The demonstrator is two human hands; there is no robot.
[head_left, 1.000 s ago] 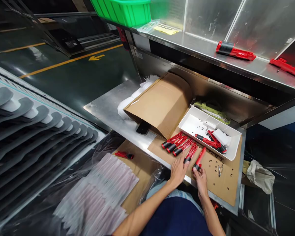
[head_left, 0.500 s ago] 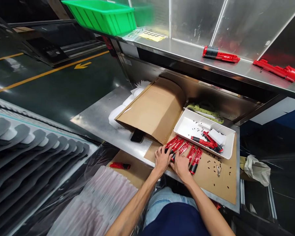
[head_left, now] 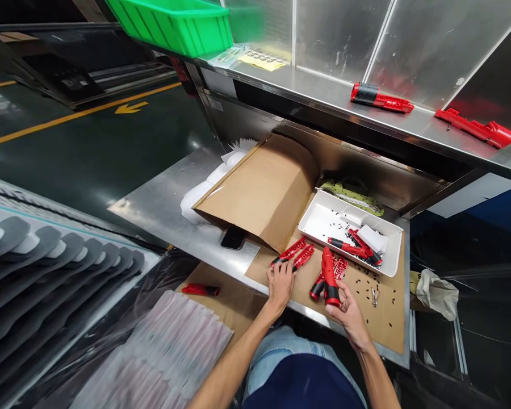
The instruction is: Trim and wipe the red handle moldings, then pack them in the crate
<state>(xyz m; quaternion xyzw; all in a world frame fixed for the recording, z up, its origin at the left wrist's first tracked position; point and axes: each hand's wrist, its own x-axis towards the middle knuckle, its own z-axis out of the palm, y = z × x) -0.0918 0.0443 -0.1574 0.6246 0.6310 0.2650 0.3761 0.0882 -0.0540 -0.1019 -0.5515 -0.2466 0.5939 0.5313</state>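
Observation:
My right hand pinches the black end of a red-and-black plastic casing half, its smooth outer side facing up. It is raised over other red casing halves whose ribbed inner sides show. To the left, my left hand has its fingers closed around the lower end of another red casing half; the fingers partly hide that end. Just beyond it lies one more red casing half on the cardboard sheet.
A white tray holds red parts and small black pieces. More black bits and a small metal piece lie on the cardboard. A cardboard box and a phone are left. A green bin and red casings occupy the shelf.
My right hand has moved right and now holds a casing half, turned outer side up, above the right-hand ones. My left hand stays by the left ones. The view has shifted slightly.

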